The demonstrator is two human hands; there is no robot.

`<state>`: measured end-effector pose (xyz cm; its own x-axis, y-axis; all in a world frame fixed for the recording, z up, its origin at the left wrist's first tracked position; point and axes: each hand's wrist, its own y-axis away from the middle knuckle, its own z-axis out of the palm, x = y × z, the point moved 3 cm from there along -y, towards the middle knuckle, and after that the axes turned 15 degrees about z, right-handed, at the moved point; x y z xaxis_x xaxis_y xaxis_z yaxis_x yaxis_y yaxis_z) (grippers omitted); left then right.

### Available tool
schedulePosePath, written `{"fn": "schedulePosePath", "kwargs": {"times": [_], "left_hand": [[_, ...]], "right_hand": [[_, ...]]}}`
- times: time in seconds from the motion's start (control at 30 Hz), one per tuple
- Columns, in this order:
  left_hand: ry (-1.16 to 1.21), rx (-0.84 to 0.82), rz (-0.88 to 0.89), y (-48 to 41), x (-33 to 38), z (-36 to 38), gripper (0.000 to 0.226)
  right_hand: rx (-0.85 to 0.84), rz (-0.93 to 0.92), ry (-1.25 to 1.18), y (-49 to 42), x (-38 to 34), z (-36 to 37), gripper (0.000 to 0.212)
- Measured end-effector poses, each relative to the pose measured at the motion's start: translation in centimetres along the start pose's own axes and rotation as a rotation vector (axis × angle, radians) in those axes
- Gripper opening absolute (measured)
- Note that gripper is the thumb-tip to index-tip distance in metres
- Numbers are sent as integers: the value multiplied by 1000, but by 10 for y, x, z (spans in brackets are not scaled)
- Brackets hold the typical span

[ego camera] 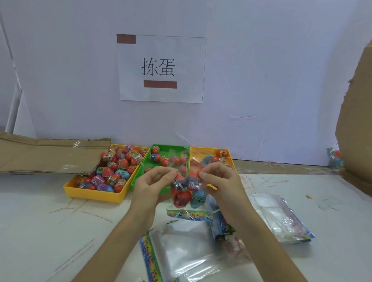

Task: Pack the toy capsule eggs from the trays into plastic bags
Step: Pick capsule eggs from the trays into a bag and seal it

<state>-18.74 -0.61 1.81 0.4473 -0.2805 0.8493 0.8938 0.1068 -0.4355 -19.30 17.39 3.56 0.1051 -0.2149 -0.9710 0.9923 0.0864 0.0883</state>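
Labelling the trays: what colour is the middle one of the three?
The middle tray is green, seen best in the head view.

A white paper sign (161,69) with 2 black characters hangs on the pale wall (275,70) behind the tabletop (29,228), bearing 2 brown tape strips (126,39). Flattened cardboard (35,153) lies along the tabletop's far left edge. A tall, torn cardboard panel (370,110) rises at its right edge.
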Motion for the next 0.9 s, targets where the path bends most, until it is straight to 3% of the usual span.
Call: {"fn": "schedulePosePath", "kwargs": {"times": [0.2, 0.57, 0.7, 0.9], "left_hand": [[104, 27, -15, 1, 3, 1, 16], [184, -17, -22, 5, 2, 10, 11], [177, -150, -130, 5, 4, 11, 46], [48, -309, -140, 11, -1, 20, 44]], "right_hand": [[-6, -2, -16, -2, 2, 2, 13], [-37, -7, -62, 0, 2, 6, 34], [-5, -3, -98, -1, 0, 2, 38], [-41, 6, -45, 0, 3, 4, 30]]}}
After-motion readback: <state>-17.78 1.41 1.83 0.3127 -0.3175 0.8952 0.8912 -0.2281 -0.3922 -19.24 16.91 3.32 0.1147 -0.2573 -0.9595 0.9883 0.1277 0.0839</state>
